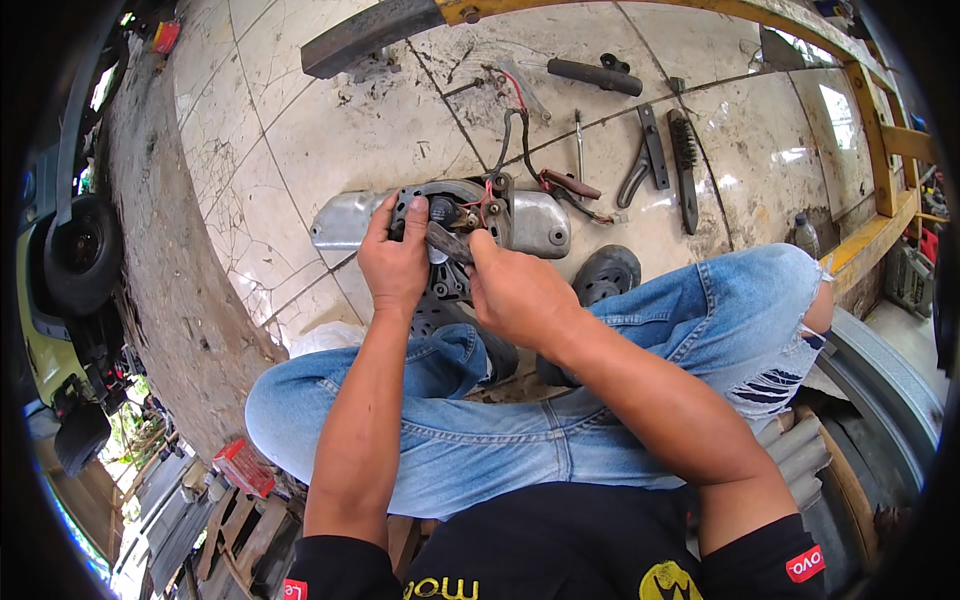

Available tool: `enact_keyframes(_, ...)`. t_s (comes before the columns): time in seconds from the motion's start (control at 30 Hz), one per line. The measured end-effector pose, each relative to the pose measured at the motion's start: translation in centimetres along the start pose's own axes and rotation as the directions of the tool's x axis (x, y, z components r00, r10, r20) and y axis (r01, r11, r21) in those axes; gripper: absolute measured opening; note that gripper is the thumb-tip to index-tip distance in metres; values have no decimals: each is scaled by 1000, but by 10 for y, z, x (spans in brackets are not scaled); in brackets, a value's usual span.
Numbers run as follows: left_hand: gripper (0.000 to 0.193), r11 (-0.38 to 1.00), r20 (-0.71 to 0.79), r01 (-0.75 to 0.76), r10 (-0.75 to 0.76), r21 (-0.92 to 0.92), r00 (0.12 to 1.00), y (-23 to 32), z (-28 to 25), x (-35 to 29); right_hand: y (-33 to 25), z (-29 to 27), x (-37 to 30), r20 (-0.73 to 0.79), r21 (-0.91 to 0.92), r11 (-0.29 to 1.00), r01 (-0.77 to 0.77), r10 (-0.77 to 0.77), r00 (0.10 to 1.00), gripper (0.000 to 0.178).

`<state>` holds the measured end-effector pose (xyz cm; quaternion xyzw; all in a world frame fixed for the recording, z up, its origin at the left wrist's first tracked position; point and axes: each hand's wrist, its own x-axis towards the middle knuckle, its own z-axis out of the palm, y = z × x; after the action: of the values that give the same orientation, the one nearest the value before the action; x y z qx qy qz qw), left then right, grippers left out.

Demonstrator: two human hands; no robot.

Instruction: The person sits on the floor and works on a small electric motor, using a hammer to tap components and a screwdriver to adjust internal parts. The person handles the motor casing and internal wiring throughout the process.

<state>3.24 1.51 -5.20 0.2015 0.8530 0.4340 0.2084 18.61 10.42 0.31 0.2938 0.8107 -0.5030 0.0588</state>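
Note:
A silver metal engine cover (pixel 345 222) with a round dark stator plate (pixel 462 200) and red and black wires lies on the tiled floor in front of me. My left hand (pixel 393 258) rests on the plate's left side, fingers on its rim. My right hand (pixel 515 292) grips a dark pliers-like tool (pixel 447 241) whose tip sits at the plate's centre. My knees in blue jeans frame both forearms.
On the tiles behind the cover lie pliers (pixel 645 152), a wire brush (pixel 684 165), a thin screwdriver (pixel 579 145), a black-handled tool (pixel 595 75) and a dark metal bar (pixel 365 35). A yellow wooden frame (pixel 875 150) runs along the right. A wheel (pixel 80 250) stands at left.

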Motion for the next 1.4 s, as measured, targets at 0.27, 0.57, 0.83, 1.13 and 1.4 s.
enact_keyframes(0.27, 58, 997, -18, -47, 48, 53, 999, 0, -1, -1, -1, -7, 1, -49, 36, 997, -62, 64, 997, 16)
enact_keyframes(0.57, 57, 992, -26, -59, 62, 108, 998, 4, -2, -1, 3, -4, 3, -63, -1, 1000, -29, 29, 998, 16)
enact_keyframes(0.83, 57, 995, -35, -62, 65, 76, 997, -2, -1, 1, 3, -1, 4, -68, 33, 999, -5, 7, 998, 23)
enact_keyframes(1.13, 56, 998, -6, -20, 21, 56, 1000, 8, -1, -1, 1, -8, 6, -57, -2, 1000, -26, 25, 998, 18)
enact_keyframes(1.4, 54, 991, -23, -51, 55, 127, 998, 12, -1, -2, 6, 4, 2, -122, 49, 999, 5, 1, 993, 15)
